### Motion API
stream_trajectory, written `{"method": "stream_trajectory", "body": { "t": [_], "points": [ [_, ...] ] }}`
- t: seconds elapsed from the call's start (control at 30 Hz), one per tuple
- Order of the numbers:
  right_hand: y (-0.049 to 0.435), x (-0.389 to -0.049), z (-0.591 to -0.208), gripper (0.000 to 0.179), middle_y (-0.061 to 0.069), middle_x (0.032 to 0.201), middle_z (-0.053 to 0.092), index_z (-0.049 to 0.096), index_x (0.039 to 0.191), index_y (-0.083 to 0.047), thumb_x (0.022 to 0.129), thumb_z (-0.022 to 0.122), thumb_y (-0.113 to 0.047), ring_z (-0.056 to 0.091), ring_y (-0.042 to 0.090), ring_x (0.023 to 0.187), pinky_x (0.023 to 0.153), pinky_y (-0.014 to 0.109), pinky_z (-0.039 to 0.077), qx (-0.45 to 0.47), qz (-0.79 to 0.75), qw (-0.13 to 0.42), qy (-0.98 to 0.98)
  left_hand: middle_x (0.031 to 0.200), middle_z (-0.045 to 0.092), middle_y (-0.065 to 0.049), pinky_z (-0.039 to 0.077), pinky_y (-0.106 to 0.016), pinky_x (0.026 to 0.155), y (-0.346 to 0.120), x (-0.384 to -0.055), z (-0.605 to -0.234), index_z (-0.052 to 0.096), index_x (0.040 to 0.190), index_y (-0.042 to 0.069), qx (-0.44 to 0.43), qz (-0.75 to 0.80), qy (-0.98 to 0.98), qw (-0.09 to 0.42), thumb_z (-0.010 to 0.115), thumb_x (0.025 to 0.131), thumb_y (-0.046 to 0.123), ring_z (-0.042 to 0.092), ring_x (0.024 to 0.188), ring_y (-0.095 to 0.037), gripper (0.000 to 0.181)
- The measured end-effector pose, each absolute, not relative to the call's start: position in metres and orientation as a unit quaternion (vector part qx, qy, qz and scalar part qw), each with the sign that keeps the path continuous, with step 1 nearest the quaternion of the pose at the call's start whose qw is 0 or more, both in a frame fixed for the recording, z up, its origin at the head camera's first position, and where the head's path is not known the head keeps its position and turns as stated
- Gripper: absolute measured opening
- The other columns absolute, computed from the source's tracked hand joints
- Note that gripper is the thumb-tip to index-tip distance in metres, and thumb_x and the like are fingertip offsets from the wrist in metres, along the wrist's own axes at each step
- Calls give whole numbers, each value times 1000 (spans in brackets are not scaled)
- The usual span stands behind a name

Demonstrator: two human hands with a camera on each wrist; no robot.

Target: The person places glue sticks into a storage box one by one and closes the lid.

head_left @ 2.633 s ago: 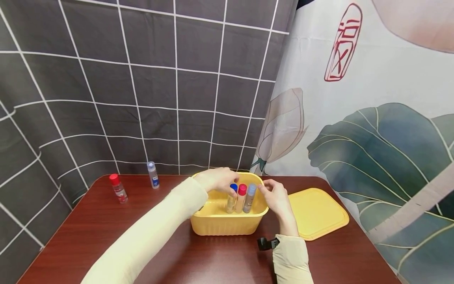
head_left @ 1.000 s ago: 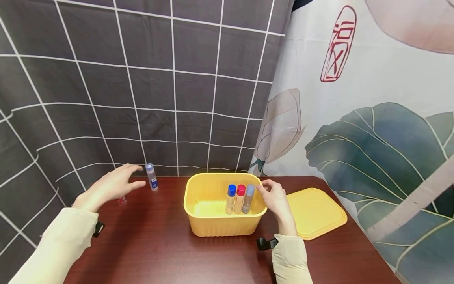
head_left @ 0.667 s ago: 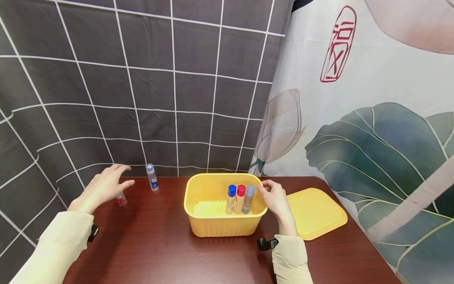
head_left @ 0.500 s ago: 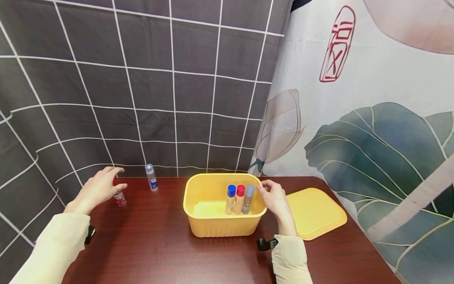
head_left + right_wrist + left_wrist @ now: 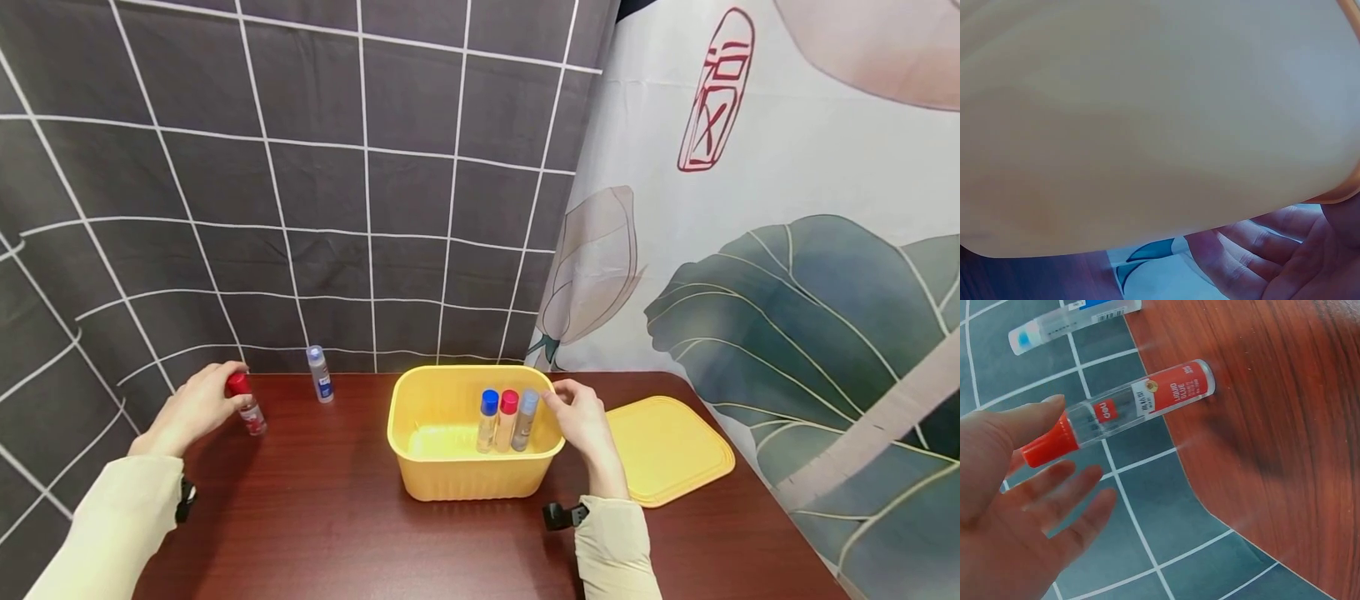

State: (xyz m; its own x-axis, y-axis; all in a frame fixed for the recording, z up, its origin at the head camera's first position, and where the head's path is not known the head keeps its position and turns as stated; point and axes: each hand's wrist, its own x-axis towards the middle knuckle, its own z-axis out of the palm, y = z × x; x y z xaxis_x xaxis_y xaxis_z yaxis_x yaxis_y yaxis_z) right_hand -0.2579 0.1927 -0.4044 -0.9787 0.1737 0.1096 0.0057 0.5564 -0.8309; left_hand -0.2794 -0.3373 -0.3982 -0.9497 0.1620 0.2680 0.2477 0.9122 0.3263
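At the far left of the table, my left hand [image 5: 191,408] has its thumb and index finger around the red cap of a clear liquid glue bottle [image 5: 1141,400], which stands upright on the table. The other fingers stay spread below the cap in the left wrist view. My right hand [image 5: 588,421] grips the right rim of a yellow plastic box [image 5: 472,479], its fingers outside the wall in the right wrist view. Inside the box, at its right end, stand a blue-capped bottle [image 5: 487,425], a red-capped bottle [image 5: 506,425] and a pale-blue-capped bottle [image 5: 524,423].
A clear glue bottle with a blue label [image 5: 320,377] stands at the table's back edge, right of the left hand. A yellow lid [image 5: 671,450] lies flat to the right of the box. A dark checked curtain [image 5: 420,200] hangs behind the reddish-brown table [image 5: 337,517].
My left hand has left the blue-capped bottle in the box, moved far left and closed thumb and index finger around the red-capped glue bottle. The right hand has stayed at the rim.
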Motion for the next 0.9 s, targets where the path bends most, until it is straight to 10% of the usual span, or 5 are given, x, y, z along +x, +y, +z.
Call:
{"method": "stream_trajectory", "body": {
  "t": [0.9],
  "points": [
    [193, -257, -404, 27, 16, 98, 67, 65, 114, 0, 95, 63, -19, 66, 34, 91, 77, 41, 56, -55, 473, 87, -875, 76, 62, -10, 43, -43, 61, -343, -278, -403, 61, 103, -2, -102, -213, -958, 165, 75, 81, 8, 55, 66, -29, 28]
  ]
}}
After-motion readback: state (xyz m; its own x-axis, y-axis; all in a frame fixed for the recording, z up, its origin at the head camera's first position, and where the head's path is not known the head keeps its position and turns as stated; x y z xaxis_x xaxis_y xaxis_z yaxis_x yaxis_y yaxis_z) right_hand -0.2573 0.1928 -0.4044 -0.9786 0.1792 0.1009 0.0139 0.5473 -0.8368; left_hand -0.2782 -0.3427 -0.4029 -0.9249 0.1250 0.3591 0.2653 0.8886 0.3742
